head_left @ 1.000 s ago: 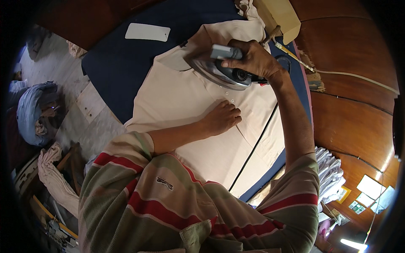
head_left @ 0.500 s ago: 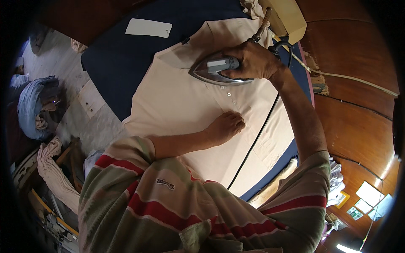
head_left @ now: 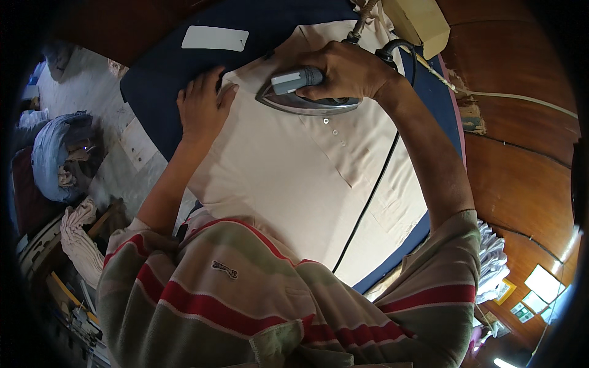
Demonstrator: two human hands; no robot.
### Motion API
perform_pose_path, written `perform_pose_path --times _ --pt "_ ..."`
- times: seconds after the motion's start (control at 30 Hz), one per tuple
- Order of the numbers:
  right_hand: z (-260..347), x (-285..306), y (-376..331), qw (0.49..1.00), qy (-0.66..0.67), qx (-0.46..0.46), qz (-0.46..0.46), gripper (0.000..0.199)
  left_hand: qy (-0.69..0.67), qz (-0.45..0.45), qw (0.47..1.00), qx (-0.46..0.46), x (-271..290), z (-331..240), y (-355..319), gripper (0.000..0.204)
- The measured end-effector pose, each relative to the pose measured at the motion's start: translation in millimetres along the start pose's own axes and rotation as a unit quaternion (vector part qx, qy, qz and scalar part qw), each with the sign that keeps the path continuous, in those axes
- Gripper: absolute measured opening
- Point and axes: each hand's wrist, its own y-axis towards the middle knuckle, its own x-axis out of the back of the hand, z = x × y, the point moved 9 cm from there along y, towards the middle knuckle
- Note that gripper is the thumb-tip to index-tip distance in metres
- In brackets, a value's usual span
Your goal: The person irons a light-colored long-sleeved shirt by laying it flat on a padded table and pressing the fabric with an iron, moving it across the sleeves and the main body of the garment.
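A pale pink shirt (head_left: pixel 270 178) with small buttons down its placket lies spread on the dark blue cloth of the ironing table (head_left: pixel 153 86). My right hand (head_left: pixel 353 70) is wrapped round the handle of an electric iron (head_left: pixel 307 104), whose soleplate rests on the upper part of the shirt, above the buttons. The iron's tip points left. My left hand (head_left: pixel 205 107) is open, its fingers apart, at the left edge of the shirt near the shoulder. Its fingertips reach over the blue cloth.
A black cord (head_left: pixel 368 208) runs across the shirt. At the far edge lie a white card tag (head_left: pixel 215 38) and a cardboard box (head_left: pixel 418 24). A brown wooden wall (head_left: pixel 521 147) closes off the right. Bundled clothes (head_left: pixel 58 159) sit at the left.
My left hand has moved from the middle of the shirt up and left to its edge, and its curled fingers have spread. The iron has slid a little left in my right hand.
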Motion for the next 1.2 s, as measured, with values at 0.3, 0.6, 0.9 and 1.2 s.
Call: perform_pose_path --times 0.3,0.6,0.9,1.2 --pt "3.9 -5.5 -2.5 0.999 -0.02 0.015 0.034 0.04 -0.057 0.017 0.998 -0.009 -13.0 14.8 7.4 0.012" --pt "-1.2 0.0 7.5 1.0 0.021 -0.007 0.017 0.037 -0.089 0.003 0.996 -0.006 -7.6 13.9 8.1 0.014" --pt "-64.0 21.6 -22.3 0.979 0.065 -0.176 -0.08 0.046 -0.105 0.044 0.993 0.022 -9.3 13.4 15.7 0.02" --pt "-73.2 18.0 -110.1 0.959 0.102 -0.231 -0.126 0.047 -0.086 -0.001 0.989 -0.124 -6.7 -67.4 27.5 0.024"
